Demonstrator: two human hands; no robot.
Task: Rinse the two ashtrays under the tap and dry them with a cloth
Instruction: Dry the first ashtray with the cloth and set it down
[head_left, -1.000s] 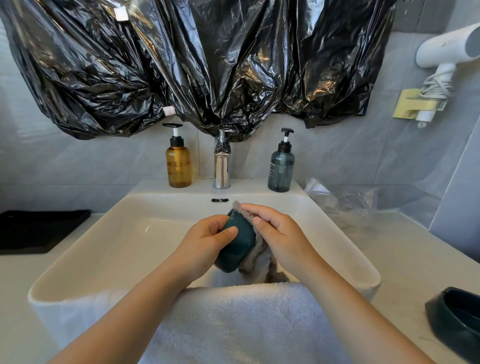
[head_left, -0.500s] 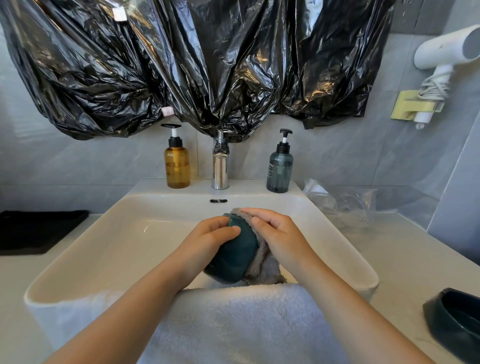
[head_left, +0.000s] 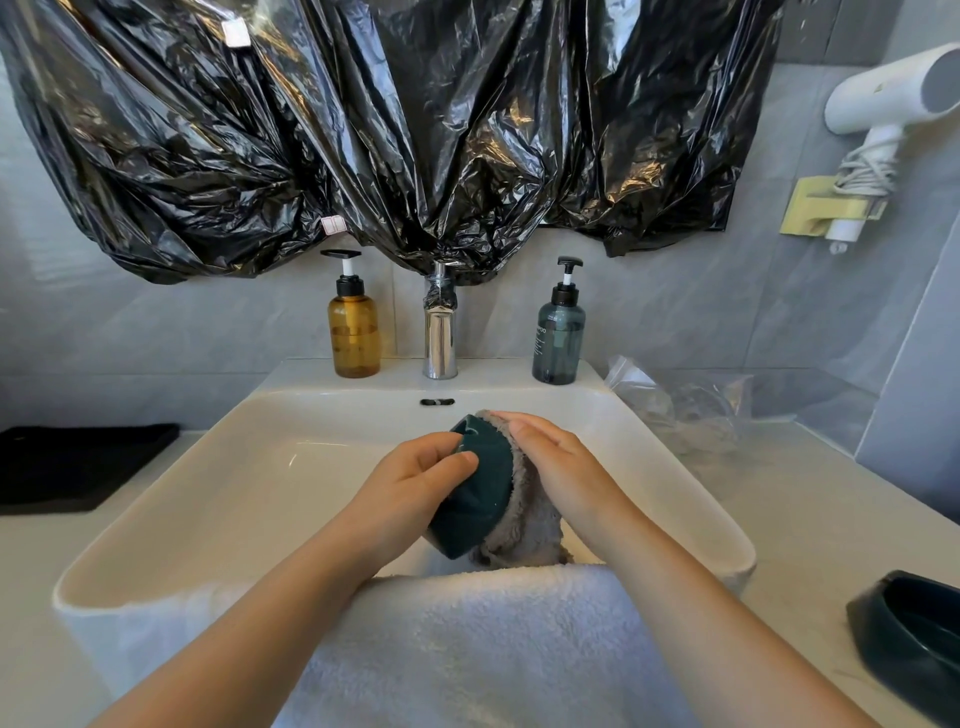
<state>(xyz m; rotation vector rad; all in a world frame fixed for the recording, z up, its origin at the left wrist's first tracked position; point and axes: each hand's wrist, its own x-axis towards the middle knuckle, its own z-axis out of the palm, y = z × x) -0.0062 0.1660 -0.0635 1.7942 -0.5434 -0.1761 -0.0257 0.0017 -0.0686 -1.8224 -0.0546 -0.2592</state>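
Note:
Over the white sink (head_left: 208, 499), my left hand (head_left: 410, 483) grips a dark green ashtray (head_left: 475, 493), tipped on its edge with its underside toward me. My right hand (head_left: 561, 467) presses a grey fluffy cloth (head_left: 524, 519) against the ashtray's far side, fingers laid over the cloth. The cloth's lower end hangs down behind the ashtray. A second dark green ashtray (head_left: 919, 639) sits upright on the counter at the right edge. The chrome tap (head_left: 440, 332) stands at the back of the sink; no water is seen running.
A white towel (head_left: 467, 639) drapes over the sink's front rim. An amber pump bottle (head_left: 354, 325) and a grey-blue pump bottle (head_left: 558, 332) flank the tap. A black mat (head_left: 72, 462) lies left, a clear plastic bag (head_left: 685, 405) right. A hairdryer (head_left: 883, 98) hangs on the wall.
The ashtray has turned in my left hand, showing more of its underside, while my right hand with the cloth has slid round its far side.

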